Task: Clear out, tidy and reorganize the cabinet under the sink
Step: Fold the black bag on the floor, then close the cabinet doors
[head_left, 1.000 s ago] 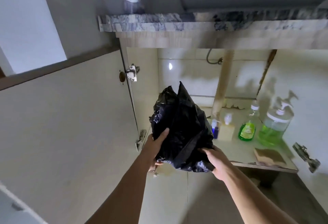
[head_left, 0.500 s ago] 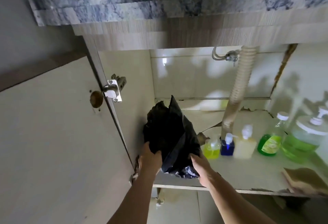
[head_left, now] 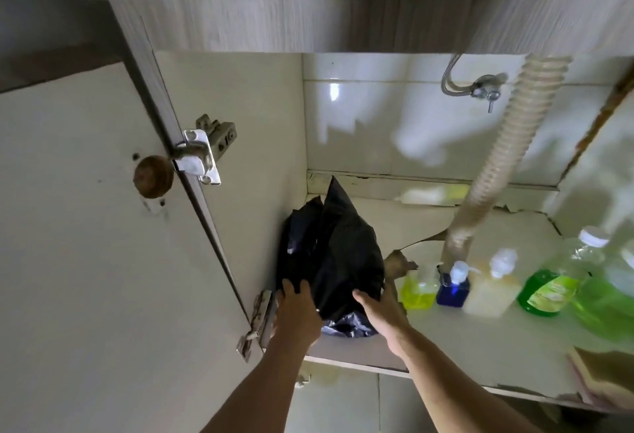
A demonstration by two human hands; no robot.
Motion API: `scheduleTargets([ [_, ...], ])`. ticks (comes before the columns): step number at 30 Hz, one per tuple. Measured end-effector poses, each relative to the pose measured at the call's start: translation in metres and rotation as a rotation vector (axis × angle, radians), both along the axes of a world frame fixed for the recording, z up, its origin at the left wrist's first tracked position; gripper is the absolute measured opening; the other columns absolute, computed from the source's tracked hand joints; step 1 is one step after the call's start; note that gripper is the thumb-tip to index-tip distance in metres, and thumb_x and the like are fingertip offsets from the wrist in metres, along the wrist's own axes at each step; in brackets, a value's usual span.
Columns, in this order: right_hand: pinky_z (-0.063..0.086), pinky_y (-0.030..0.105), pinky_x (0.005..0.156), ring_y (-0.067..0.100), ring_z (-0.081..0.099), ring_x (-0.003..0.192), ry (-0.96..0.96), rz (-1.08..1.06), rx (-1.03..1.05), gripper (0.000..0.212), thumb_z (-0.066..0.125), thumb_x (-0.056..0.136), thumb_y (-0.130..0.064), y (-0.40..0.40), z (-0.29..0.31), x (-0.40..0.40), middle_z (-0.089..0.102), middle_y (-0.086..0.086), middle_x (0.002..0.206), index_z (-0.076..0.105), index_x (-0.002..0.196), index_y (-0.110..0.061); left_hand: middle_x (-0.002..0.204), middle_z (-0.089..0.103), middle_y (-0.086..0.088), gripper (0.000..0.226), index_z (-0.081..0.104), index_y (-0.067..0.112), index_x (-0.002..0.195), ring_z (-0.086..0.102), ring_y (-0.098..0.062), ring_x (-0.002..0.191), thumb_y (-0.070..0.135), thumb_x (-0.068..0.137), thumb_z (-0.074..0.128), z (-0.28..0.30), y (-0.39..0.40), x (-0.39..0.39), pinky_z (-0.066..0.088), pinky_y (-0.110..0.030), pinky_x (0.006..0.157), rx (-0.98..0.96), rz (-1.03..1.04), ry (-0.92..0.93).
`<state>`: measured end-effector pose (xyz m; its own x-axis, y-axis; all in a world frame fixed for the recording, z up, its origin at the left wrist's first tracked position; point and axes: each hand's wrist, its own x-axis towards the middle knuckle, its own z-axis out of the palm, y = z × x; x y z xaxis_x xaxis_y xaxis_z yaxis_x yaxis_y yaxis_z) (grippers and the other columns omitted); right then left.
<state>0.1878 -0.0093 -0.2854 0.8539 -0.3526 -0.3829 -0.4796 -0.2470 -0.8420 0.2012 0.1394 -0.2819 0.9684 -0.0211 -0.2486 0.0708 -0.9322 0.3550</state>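
A crumpled black plastic bag [head_left: 338,261] stands on the cabinet floor [head_left: 480,347] in the front left corner, against the left side wall. My left hand [head_left: 295,310] grips its lower left side and my right hand [head_left: 379,309] grips its lower right side, thumb on the front. The bag's shiny bottom edge shows between my wrists, just inside the front lip of the cabinet floor.
The open cabinet door [head_left: 103,261] with its hinge [head_left: 202,154] is at the left. A ribbed drain hose [head_left: 507,165] drops to the floor, with a torn hole at its base. Right of the bag stand a yellow-green bottle [head_left: 420,290], blue bottle [head_left: 453,286], pale bottle [head_left: 494,292], green bottle [head_left: 555,285] and a sponge [head_left: 603,374].
Both hands have carried the black bag from in front of the cabinet into its left corner and set it on the floor. The view has moved closer and lower.
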Motion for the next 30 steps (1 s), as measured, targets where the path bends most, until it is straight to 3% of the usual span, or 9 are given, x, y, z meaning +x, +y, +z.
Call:
scheduleTargets([
  [3, 0.041, 0.028, 0.097, 0.027, 0.051, 0.124, 0.021, 0.112, -0.069, 0.073, 0.066, 0.084, -0.026, -0.015, 0.006, -0.023, 0.052, 0.004, 0.138, 0.026, 0.145, -0.023, 0.155, 0.011, -0.022, 0.061, 0.021, 0.012, 0.148, 0.020, -0.037, 0.141, 0.021, 0.094, 0.049, 0.004, -0.001, 0.000, 0.032, -0.041, 0.110, 0.025, 0.029, 0.014],
  [5, 0.040, 0.025, 0.087, 0.027, 0.051, 0.122, 0.088, 0.165, -0.118, 0.058, 0.060, 0.090, -0.022, -0.025, 0.015, -0.036, 0.052, 0.011, 0.135, 0.035, 0.139, -0.006, 0.152, 0.016, -0.021, 0.059, 0.025, 0.012, 0.145, 0.025, -0.037, 0.138, 0.025, 0.093, 0.049, 0.013, -0.004, -0.003, 0.036, -0.042, 0.106, 0.034, 0.044, 0.001],
  [7, 0.039, 0.028, 0.090, 0.028, 0.049, 0.122, 0.107, 0.232, -0.159, 0.043, 0.056, 0.092, -0.021, -0.034, 0.025, -0.046, 0.051, 0.015, 0.133, 0.047, 0.127, 0.002, 0.150, 0.019, -0.020, 0.058, 0.027, 0.011, 0.143, 0.028, -0.037, 0.135, 0.025, 0.092, 0.051, 0.026, -0.008, -0.010, 0.036, -0.043, 0.105, 0.037, 0.071, -0.023],
  [12, 0.038, 0.023, 0.082, 0.025, 0.054, 0.118, -0.063, 0.337, -0.197, 0.061, 0.063, 0.086, -0.021, -0.047, 0.064, -0.083, 0.055, 0.010, 0.129, 0.035, 0.138, -0.009, 0.139, 0.032, -0.018, 0.051, 0.034, 0.012, 0.139, 0.038, -0.037, 0.126, 0.028, 0.092, 0.049, 0.059, -0.011, -0.057, 0.038, -0.043, 0.102, 0.058, 0.111, -0.106],
  [16, 0.042, 0.030, 0.095, 0.023, 0.052, 0.119, -0.239, 0.486, -0.289, 0.063, 0.061, 0.079, -0.030, -0.053, 0.105, -0.125, 0.050, 0.009, 0.134, 0.037, 0.136, -0.014, 0.137, 0.038, -0.014, 0.041, 0.045, 0.013, 0.132, 0.047, -0.034, 0.121, 0.023, 0.092, 0.048, 0.099, 0.000, -0.110, 0.044, -0.042, 0.098, 0.058, 0.164, -0.186],
  [21, 0.046, 0.034, 0.095, 0.021, 0.055, 0.112, -0.427, 0.597, -0.371, 0.055, 0.061, 0.085, -0.029, -0.030, 0.150, -0.190, 0.050, 0.010, 0.134, 0.041, 0.134, -0.013, 0.138, 0.045, -0.009, 0.040, 0.046, 0.015, 0.134, 0.047, -0.026, 0.126, 0.027, 0.096, 0.046, 0.154, 0.028, -0.190, 0.040, -0.038, 0.103, 0.086, 0.149, -0.413],
  [26, 0.045, 0.022, 0.082, 0.019, 0.059, 0.111, -0.566, 0.731, -0.338, 0.049, 0.058, 0.091, -0.027, 0.031, 0.192, -0.252, 0.050, 0.008, 0.135, 0.042, 0.135, -0.010, 0.130, 0.057, -0.005, 0.032, 0.057, 0.016, 0.125, 0.055, -0.024, 0.117, 0.025, 0.095, 0.048, 0.197, 0.071, -0.280, 0.042, -0.035, 0.097, 0.121, 0.238, -0.741],
  [30, 0.045, 0.031, 0.097, 0.018, 0.056, 0.115, -0.714, 0.837, -0.365, 0.049, 0.057, 0.090, -0.027, 0.087, 0.222, -0.280, 0.051, 0.008, 0.135, 0.043, 0.134, -0.011, 0.114, 0.065, -0.013, 0.024, 0.066, 0.009, 0.107, 0.062, -0.034, 0.101, 0.017, 0.087, 0.057, 0.216, 0.121, -0.340, 0.049, -0.041, 0.087, 0.218, 0.312, -1.019],
])
